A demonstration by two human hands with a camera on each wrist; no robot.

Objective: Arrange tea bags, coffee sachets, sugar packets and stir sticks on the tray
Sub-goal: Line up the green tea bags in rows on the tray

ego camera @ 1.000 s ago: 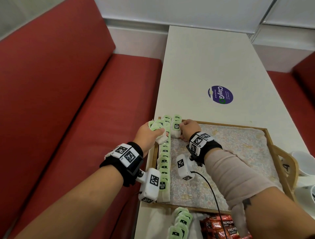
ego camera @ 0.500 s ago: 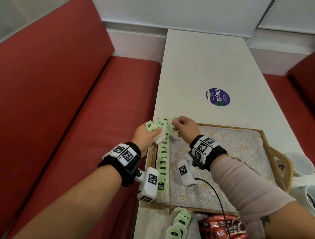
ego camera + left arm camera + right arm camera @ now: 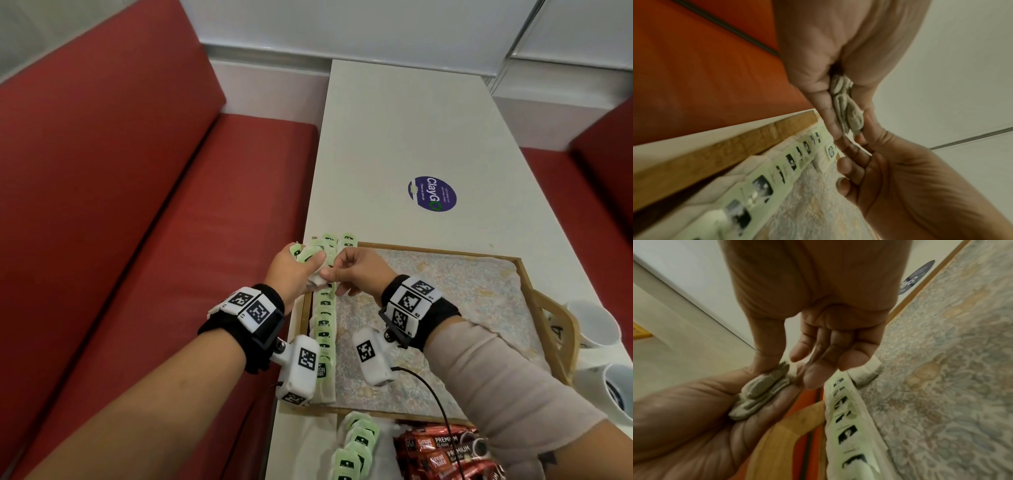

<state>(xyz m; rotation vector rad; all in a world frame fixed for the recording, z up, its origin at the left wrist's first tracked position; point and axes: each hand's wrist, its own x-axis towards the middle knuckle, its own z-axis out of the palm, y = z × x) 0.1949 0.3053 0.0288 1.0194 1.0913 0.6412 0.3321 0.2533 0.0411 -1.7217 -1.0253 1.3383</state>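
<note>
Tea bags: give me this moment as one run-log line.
left hand grips tea bag bundle | right hand pinches one bag from it | tea bag row along tray left edge | coffee sachets off tray

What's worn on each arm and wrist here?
Both wrists carry black bands with white blocks of black square-code markers, plus a white camera pod hanging below. A black cable runs from the right pod. The right forearm wears a beige sleeve; the left forearm is bare.

red bench seat [image 3: 144, 212], white table [image 3: 404, 130], pale wall [image 3: 342, 24]
</note>
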